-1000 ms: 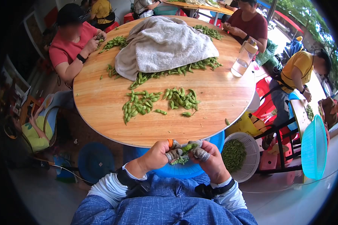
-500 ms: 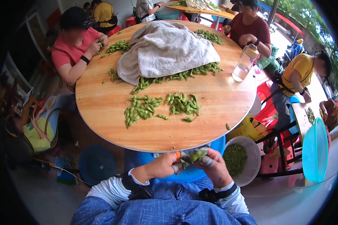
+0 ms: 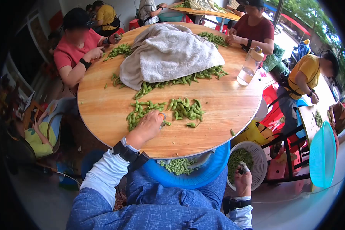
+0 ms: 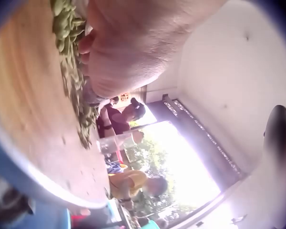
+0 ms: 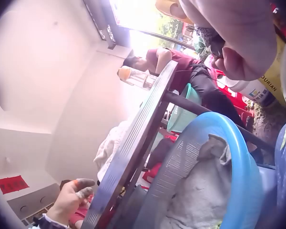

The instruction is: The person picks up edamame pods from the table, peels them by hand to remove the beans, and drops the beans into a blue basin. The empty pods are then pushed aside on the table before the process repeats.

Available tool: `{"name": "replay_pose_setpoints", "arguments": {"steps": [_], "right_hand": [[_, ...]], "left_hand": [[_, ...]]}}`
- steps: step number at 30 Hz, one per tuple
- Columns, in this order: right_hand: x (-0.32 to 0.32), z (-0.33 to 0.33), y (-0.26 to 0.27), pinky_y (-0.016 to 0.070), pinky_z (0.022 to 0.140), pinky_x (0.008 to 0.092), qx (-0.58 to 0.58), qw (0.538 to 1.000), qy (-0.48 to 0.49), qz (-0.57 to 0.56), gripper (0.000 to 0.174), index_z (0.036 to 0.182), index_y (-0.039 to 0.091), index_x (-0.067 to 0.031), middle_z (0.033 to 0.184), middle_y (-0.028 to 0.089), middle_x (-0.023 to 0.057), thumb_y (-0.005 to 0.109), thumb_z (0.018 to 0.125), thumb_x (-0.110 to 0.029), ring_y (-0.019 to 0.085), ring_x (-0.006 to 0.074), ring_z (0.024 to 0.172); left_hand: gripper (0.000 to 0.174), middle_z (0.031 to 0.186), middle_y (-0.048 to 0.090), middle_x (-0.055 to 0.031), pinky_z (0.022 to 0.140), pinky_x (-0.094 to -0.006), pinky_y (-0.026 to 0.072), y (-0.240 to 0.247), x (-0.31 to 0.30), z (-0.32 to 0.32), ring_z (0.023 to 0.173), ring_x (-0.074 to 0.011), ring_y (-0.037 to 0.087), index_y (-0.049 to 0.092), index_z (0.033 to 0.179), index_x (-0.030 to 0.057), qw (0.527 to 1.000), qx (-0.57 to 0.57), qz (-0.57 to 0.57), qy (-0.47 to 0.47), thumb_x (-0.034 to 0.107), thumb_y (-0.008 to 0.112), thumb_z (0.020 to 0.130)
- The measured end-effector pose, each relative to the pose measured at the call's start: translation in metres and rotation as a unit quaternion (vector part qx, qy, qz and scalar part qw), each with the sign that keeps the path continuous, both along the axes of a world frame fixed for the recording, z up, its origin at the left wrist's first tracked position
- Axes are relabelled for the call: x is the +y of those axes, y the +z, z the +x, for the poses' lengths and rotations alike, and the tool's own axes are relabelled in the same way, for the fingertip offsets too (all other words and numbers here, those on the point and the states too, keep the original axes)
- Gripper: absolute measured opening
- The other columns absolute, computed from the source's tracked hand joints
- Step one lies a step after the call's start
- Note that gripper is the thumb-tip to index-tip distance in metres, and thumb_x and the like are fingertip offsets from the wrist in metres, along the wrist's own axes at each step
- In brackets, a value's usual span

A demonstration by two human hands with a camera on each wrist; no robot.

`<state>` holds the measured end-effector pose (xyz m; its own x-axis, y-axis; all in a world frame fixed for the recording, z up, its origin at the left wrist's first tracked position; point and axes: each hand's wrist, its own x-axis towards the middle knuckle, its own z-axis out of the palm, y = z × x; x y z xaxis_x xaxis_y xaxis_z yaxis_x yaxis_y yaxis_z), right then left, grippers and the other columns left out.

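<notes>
My left hand (image 3: 148, 125) reaches over the left pile of green soybean pods (image 3: 134, 115) on the round wooden table (image 3: 103, 126). Its covered fingertips point down beside a single pod (image 3: 167, 123), and an orange band circles one finger. In the right wrist view, thumb and finger of the left hand (image 5: 71, 202) extend with a small gap. My right hand (image 3: 243, 182) is raised over the white basket (image 3: 260, 163) of pods, fingers loosely bent, with no pod showing in them. On my lap, a blue basin (image 3: 214, 165) contains shelled beans (image 3: 178, 166) and a grey cloth (image 5: 195, 191).
A second pile of pods (image 3: 187, 109) lies to the right of the left one. Farther back, a grey towel (image 3: 176, 53) covers a large heap. A water bottle (image 3: 250, 67) stands near the right edge. People sit around the table, and a turquoise basket (image 3: 322, 155) is at right.
Both hands were together over the basin around a green pod. Since then they have parted: the left went forward to the table pods, the right moved out over the white basket.
</notes>
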<state>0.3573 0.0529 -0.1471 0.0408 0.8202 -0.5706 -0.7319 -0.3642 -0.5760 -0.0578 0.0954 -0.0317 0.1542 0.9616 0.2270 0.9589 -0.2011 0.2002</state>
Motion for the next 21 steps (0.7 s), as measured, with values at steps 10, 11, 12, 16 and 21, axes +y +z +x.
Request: {"name": "replay_pose_setpoints", "arguments": {"steps": [10, 11, 12, 16, 21], "right_hand": [[0.011, -0.077, 0.078, 0.0315, 0.046, 0.0152, -0.202, 0.943, 0.153, 0.216, 0.016, 0.094, 0.055, -0.0026, 0.07, 0.055, 0.0011, 0.054, 0.082, -0.014, 0.044, 0.0039, 0.055], [0.01, -0.083, 0.084, 0.0331, 0.048, 0.0158, -0.224, 0.936, 0.164, 0.218, 0.016, 0.094, 0.055, -0.0018, 0.072, 0.055, 0.0014, 0.055, 0.082, -0.012, 0.045, 0.0042, 0.057], [0.01, -0.089, 0.086, 0.0346, 0.05, 0.0165, -0.246, 0.924, 0.182, 0.228, 0.017, 0.095, 0.055, -0.0011, 0.073, 0.056, 0.0015, 0.055, 0.082, -0.011, 0.046, 0.005, 0.058], [0.007, -0.107, 0.081, 0.0425, 0.065, 0.0205, -0.297, 0.875, 0.244, 0.294, 0.017, 0.097, 0.055, 0.0019, 0.081, 0.058, 0.0021, 0.054, 0.081, -0.006, 0.052, 0.0078, 0.072], [0.003, -0.124, 0.085, 0.0433, 0.068, 0.0215, -0.321, 0.842, 0.282, 0.331, 0.016, 0.094, 0.056, 0.0028, 0.082, 0.059, 0.0029, 0.054, 0.081, -0.005, 0.053, 0.0084, 0.074]], "left_hand": [[0.02, 0.073, 0.058, -0.0182, 0.059, -0.035, 0.0451, 0.006, 0.006, 0.05, 0.068, -0.0324, 0.057, 0.058, 0.087, -0.0008, 0.979, -0.195, -0.026, -0.062, 0.012, 0.06, 0.071], [0.019, 0.073, 0.057, -0.0182, 0.06, -0.0355, 0.0451, 0.003, 0.012, 0.053, 0.068, -0.0325, 0.057, 0.058, 0.086, -0.001, 0.979, -0.188, -0.017, -0.076, 0.011, 0.06, 0.071], [0.018, 0.073, 0.057, -0.0182, 0.06, -0.0359, 0.045, 0.004, 0.02, 0.058, 0.069, -0.0326, 0.057, 0.057, 0.085, -0.0013, 0.979, -0.182, -0.008, -0.091, 0.011, 0.06, 0.071], [0.016, 0.074, 0.055, -0.0181, 0.065, -0.0381, 0.0441, -0.004, 0.045, 0.07, 0.075, -0.0338, 0.055, 0.055, 0.08, -0.0016, 0.984, -0.097, -0.027, -0.149, 0.005, 0.058, 0.066], [0.014, 0.072, 0.058, -0.0149, 0.061, -0.036, 0.0452, -0.004, 0.056, 0.062, 0.067, -0.0306, 0.056, 0.055, 0.078, -0.0018, 0.981, -0.087, -0.08, -0.152, 0.003, 0.058, 0.065]]}}
